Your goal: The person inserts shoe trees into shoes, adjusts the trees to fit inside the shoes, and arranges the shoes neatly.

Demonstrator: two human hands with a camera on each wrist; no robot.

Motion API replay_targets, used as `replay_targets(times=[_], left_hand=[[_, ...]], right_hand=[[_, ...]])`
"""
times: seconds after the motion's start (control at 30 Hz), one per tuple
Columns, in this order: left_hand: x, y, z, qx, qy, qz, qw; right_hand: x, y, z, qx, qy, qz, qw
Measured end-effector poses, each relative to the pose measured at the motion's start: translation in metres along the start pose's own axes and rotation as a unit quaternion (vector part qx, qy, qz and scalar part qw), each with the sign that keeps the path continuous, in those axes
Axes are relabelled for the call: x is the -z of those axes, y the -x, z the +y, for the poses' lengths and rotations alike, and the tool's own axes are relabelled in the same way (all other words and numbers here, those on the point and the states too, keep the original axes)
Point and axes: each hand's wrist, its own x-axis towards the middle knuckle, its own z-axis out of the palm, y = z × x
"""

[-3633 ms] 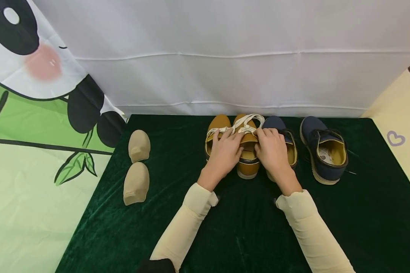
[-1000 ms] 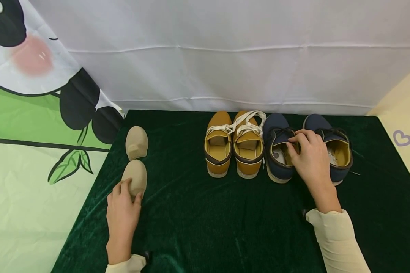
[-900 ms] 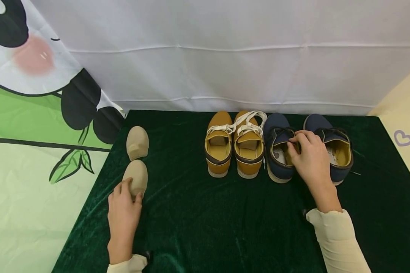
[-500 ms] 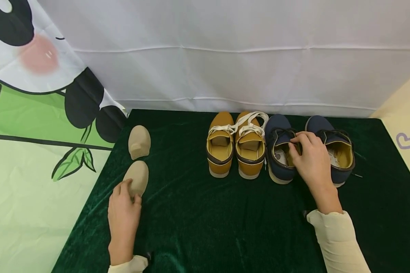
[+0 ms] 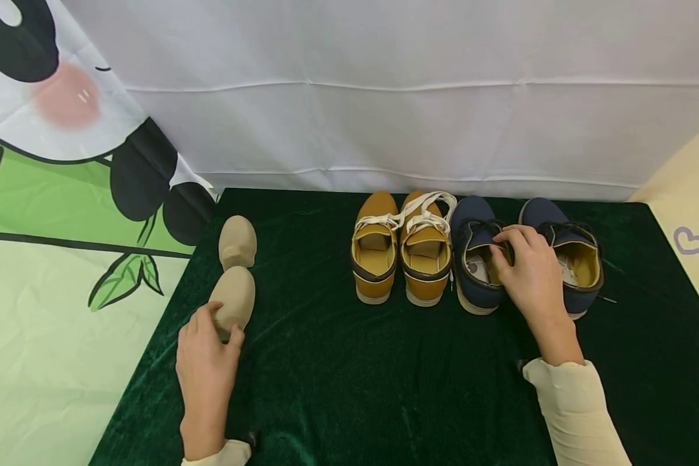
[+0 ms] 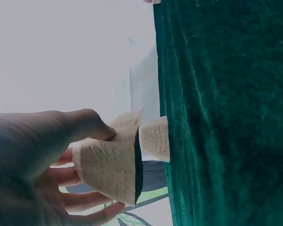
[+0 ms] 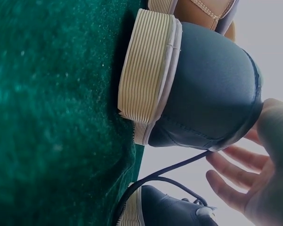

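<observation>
In the head view my left hand grips the nearer of two beige moulded shoe inserts. The left wrist view shows thumb and fingers round this insert, its edge raised a little off the cloth. The farther insert stands on the cloth just beyond. At the right, my right hand holds the side collar of the left navy lace-up shoe, which rests on the cloth. The other navy shoe is partly hidden by that hand.
Two tan shoes with white laces stand side by side, left of the navy pair. Dark green velvet cloth covers the table. A white curtain hangs along the back edge; a printed cartoon sheet lies at the left.
Both hands have left the middle shoes, the left for the inserts, the right for the navy shoe's collar. In the last half second the nearer insert has risen slightly; the right hand stays still.
</observation>
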Motion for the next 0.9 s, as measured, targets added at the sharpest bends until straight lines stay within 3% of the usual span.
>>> replay_targets(times=[0.4,0.9], left_hand=[[-0.003,0.004,0.013,-0.109,0.01,0.085,0.9903],[-0.007,0.004,0.035,-0.19,0.023,0.097,0.9767]], right_hand=[[-0.001,-0.001,0.002,-0.004,-0.001,-0.022,1.0],[0.004,-0.003,0.001,-0.013,0.002,-0.052,0.999]])
